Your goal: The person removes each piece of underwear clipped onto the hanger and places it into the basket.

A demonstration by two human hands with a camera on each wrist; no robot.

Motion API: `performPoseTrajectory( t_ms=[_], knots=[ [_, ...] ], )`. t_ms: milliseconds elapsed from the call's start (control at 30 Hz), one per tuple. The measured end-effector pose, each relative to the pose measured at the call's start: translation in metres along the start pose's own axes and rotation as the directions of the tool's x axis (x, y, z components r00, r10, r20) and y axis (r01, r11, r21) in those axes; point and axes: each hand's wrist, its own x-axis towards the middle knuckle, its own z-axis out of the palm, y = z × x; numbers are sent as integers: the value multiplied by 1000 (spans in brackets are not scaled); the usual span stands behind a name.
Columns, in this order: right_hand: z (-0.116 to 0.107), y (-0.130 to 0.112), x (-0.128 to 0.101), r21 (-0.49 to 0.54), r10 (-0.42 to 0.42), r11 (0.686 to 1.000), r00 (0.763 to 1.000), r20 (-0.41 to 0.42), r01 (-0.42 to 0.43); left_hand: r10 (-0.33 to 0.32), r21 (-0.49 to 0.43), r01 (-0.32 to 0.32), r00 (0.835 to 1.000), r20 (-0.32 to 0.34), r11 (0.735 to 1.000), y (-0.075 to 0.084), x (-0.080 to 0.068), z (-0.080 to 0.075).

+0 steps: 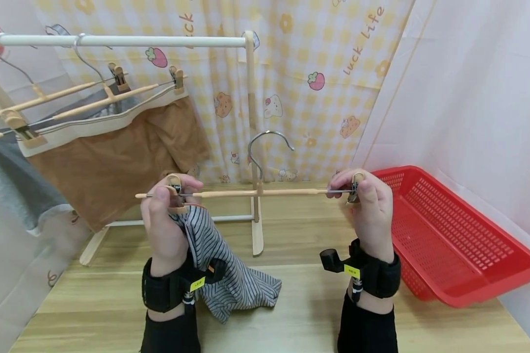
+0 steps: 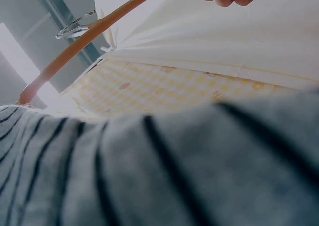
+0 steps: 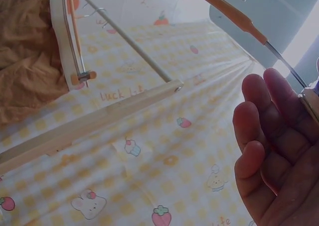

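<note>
Both hands pinch the end clips of a slim wooden clip hanger (image 1: 256, 193) mid-frame, left hand (image 1: 165, 215) also trapping a grey striped garment (image 1: 229, 274), right hand (image 1: 368, 206) steadying; judging here, level bar, square hem before clamping.

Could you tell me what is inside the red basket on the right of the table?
The red basket shows only its bare perforated floor and walls in the head view; nothing lies in it. The right hand hides a little of its near-left rim.
</note>
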Motion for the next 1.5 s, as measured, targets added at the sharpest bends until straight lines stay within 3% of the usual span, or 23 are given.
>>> performPoseTrajectory(
  t_ms=[67,133,200,300,433,567,800,1100,1267,1500],
  knots=[
    [0,0,-1,2,10,1000,1000,-8,-10,-20,-6,20,1000,13,1000,1,0,0],
    [-1,1,-2,16,22,1000,1000,-17,-22,-67,-110,72,996,56,991,2,0,1],
    [-1,1,-1,34,29,999,999,-26,-28,-105,-228,125,989,102,966,3,1,2],
    [-2,2,-1,53,28,998,999,-37,-26,-112,-277,151,982,152,949,3,1,2],
    [-4,3,0,46,17,999,998,-55,-14,-41,-159,66,987,155,985,1,4,1],
    [-7,3,0,44,6,999,998,-60,-4,-25,-142,45,990,139,989,1,6,-1],
    [-13,1,1,62,15,998,999,-34,-13,-62,-55,68,992,106,996,3,5,-4],
    [-15,0,0,57,22,998,999,-39,-20,-122,26,120,983,138,992,3,3,-5],
    [-15,1,-1,73,11,997,999,-41,-8,-115,30,111,979,168,993,4,3,-5],
    [-15,2,-2,72,-3,997,999,-40,5,-138,45,133,978,156,990,7,1,-4]
  ],
)
